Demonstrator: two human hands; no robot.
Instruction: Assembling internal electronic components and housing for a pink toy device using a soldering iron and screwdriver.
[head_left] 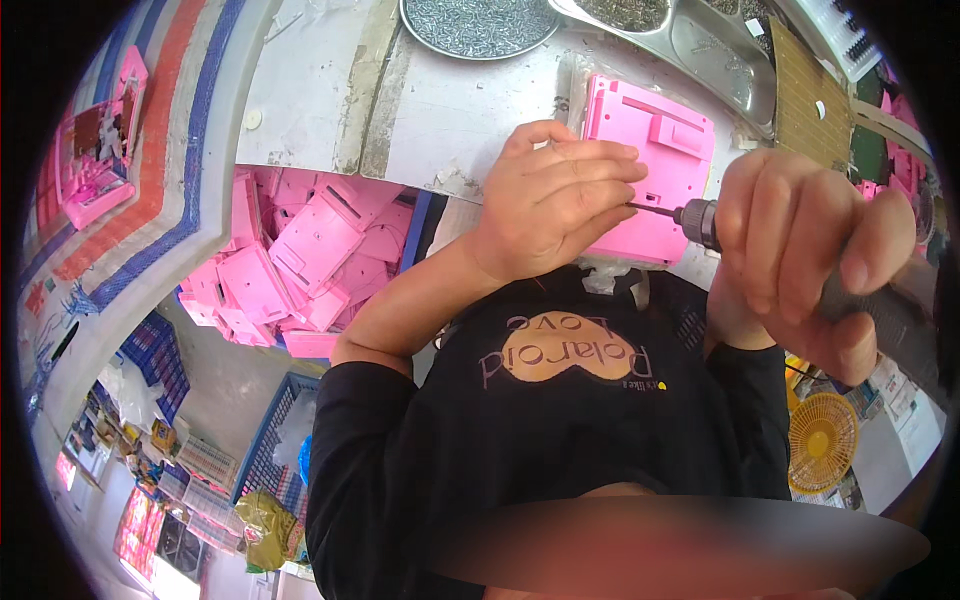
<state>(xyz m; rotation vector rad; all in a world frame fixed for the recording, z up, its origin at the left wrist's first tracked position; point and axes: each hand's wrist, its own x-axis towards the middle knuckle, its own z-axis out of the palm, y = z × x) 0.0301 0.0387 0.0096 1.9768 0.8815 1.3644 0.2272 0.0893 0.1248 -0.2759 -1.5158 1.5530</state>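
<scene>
A pink plastic casing (655,175) lies on the worktable in front of me, with a raised block and small openings on its upper face. My left hand (565,195) rests over its left side, thumb and index finger drawn together at the screwdriver's tip. Whatever is pinched there is too small or hidden to make out. In my right hand (800,235) I hold a power screwdriver (700,222) from the right, fingers wrapped round its dark body. Its thin bit points left, almost level, to my left fingertips.
A round tray of screws (480,25) and a metal tray (720,70) with small parts stand beyond the casing. Many pink casings (300,255) fill a bin below the table's left part. Another pink piece (100,150) lies on striped cloth. A yellow fan-like round object (823,442) is at lower right.
</scene>
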